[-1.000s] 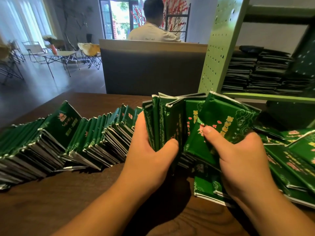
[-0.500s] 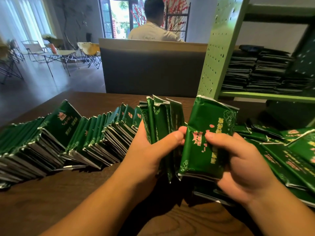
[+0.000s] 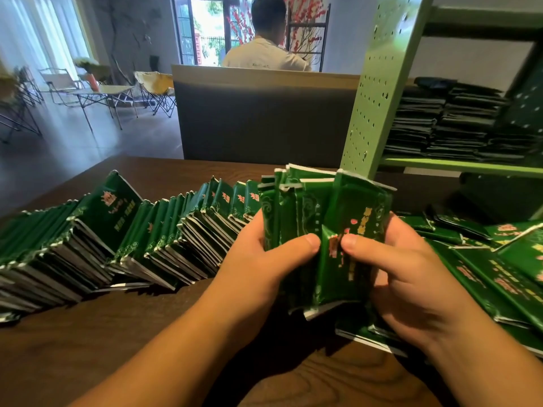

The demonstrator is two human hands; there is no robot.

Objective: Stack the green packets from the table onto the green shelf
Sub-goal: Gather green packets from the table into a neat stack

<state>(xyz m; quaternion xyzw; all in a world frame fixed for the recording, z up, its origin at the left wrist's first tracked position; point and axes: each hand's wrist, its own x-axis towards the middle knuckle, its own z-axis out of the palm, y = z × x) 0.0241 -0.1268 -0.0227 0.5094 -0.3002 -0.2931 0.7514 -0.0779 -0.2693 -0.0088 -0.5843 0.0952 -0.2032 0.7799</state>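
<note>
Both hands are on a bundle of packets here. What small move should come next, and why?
Probably square the bundle, then lift it right toward the green shelf. The left hand and right hand grip it upright, but its top edges sit uneven, and stacks of packets already lie flat there.

A leaning row of packets (image 3: 123, 239) runs along the table (image 3: 164, 333) from its left edge toward the middle, a bundle of packets (image 3: 329, 230) sits upright between both hands at centre, loose packets (image 3: 499, 259) lie toward the right edge, and the shelf (image 3: 458, 165) behind them carries stacked packets (image 3: 446, 121).
</note>
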